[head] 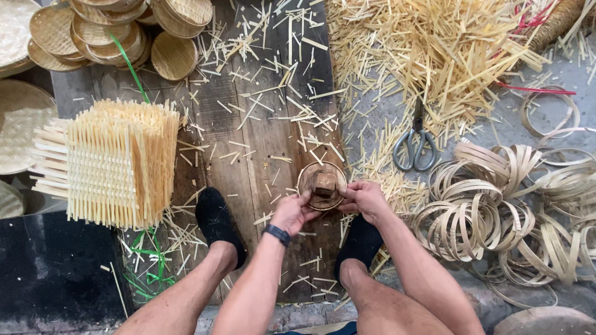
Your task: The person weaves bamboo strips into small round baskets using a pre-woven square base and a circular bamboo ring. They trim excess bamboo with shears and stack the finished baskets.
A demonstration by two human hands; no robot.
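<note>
My left hand [292,211] and my right hand [363,198] both grip a small round bamboo ring [304,177] that lies on a wooden board [261,124]. A brown wooden block [323,184] sits inside the ring, between my fingers. The left hand holds the ring's near left edge, the right hand its right edge. A dark band is on my left wrist. My feet in black socks rest on the board below the hands.
A stack of square woven bamboo mats [112,162] stands at the left. Round woven trays [118,31] lie at the top left. Scissors [415,144] lie by a heap of bamboo offcuts [434,56]. Coiled bamboo hoops [496,205] fill the right.
</note>
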